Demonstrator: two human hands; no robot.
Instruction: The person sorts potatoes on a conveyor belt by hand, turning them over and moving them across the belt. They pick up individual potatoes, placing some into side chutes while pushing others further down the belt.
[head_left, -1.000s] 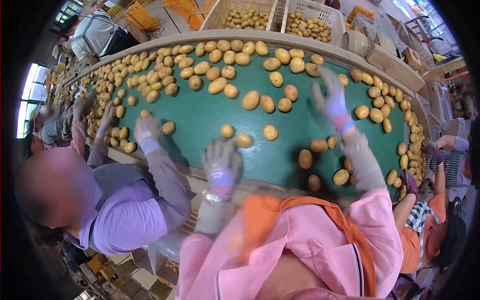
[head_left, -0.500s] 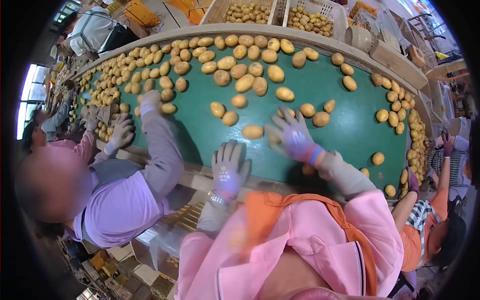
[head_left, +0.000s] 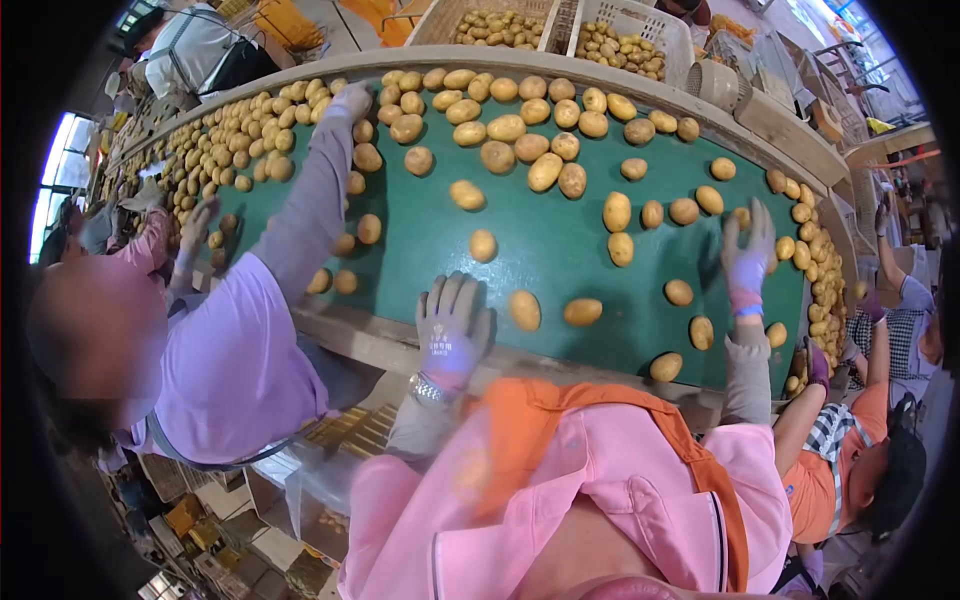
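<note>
Left hand (head_left: 453, 325) flat, fingers spread, on the belt (head_left: 540, 250) edge, right hand (head_left: 747, 255) open — reaching over potatoes (head_left: 684, 212)

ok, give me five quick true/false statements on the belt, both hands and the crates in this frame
1. The gloved left hand rests flat at the near edge of the green conveyor belt. True.
2. The gloved right hand grips a yellow-brown potato. False: it is open, fingers spread over the belt.
3. The belt is bare. False: many loose potatoes lie on it.
4. The crates beyond the belt hold potatoes. True.
5. A co-worker's grey sleeve reaches across the belt. True.
</note>
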